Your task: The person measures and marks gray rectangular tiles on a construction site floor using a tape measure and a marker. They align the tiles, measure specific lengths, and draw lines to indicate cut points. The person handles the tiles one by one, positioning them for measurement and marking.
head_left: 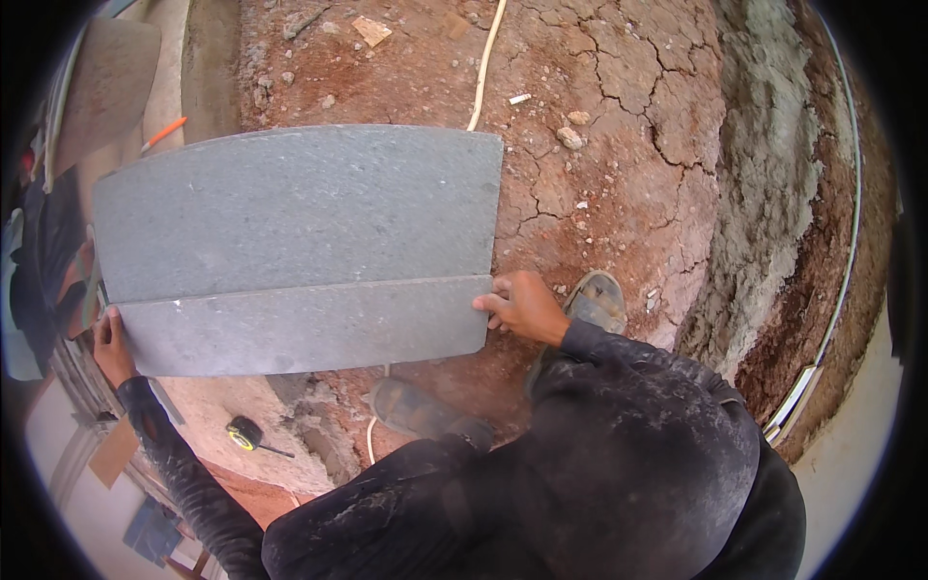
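Two flat grey slabs lie across the view in front of me, one wide slab (300, 208) at the back and a narrower strip (309, 333) along its near edge. The strip's long edge meets or overlaps the wide slab; which of these I cannot tell. My left hand (115, 354) closes on the strip's left end, thumb on top and the other fingers partly hidden. At the opposite end my right hand (525, 306) pinches the strip's right edge near its far corner, thumb on the upper face.
Cracked reddish soil (619, 184) with small stones surrounds my shoes (411, 406). A black and yellow tape measure (245, 432) rests near my left forearm. Beyond the slabs are an orange pencil (165, 133) and a pale cable (488, 58). Rough grey mortar (768, 164) runs along the right.
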Motion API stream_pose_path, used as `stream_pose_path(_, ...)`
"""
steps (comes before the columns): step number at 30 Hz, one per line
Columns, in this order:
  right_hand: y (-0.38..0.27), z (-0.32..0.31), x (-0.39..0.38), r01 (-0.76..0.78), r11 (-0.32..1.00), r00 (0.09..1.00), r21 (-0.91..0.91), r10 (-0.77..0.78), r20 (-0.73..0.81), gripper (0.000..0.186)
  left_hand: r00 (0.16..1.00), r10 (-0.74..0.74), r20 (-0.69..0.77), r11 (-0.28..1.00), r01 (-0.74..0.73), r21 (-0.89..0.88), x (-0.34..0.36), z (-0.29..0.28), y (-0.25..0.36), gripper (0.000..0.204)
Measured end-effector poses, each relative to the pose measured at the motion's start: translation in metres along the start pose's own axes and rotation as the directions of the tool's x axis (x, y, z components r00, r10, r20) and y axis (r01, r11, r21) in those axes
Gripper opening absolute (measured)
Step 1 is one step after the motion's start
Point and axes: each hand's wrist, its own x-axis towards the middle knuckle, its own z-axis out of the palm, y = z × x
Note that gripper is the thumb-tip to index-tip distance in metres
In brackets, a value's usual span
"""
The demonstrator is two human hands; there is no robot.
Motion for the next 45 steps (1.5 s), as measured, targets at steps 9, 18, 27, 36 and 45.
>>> stream_pose_path(9,-0.012,-0.005,0.003,-0.09,0.996,0.995,0.028,0.089,0.052,0.025,0.998,0.044,-0.049,0.997,-0.047,-0.058,-0.021,0.009,0.03,0.051)
stream_pose_path(18,-0.009,-0.002,0.007,-0.029,0.999,0.995,-0.013,0.03,0.1,0.026,0.985,0.069,-0.16,0.99,-0.088,-0.11,-0.037,0.003,0.056,0.043)
stream_pose_path(27,-0.017,-0.007,0.007,-0.081,0.996,0.988,0.041,0.075,0.137,0.026,0.988,0.055,-0.142,0.982,-0.079,-0.17,-0.037,0.006,0.056,0.041)
stream_pose_path(36,-0.016,-0.008,0.008,-0.025,0.998,0.981,-0.053,0.035,0.189,0.03,0.993,0.074,-0.096,0.99,-0.084,-0.111,-0.034,0.003,0.044,0.044)
stream_pose_path(45,-0.023,-0.013,0.011,0.057,0.964,0.979,-0.261,-0.002,0.204,0.036,0.949,-0.094,0.3,0.984,0.135,-0.116,-0.03,-0.017,0.051,0.06)
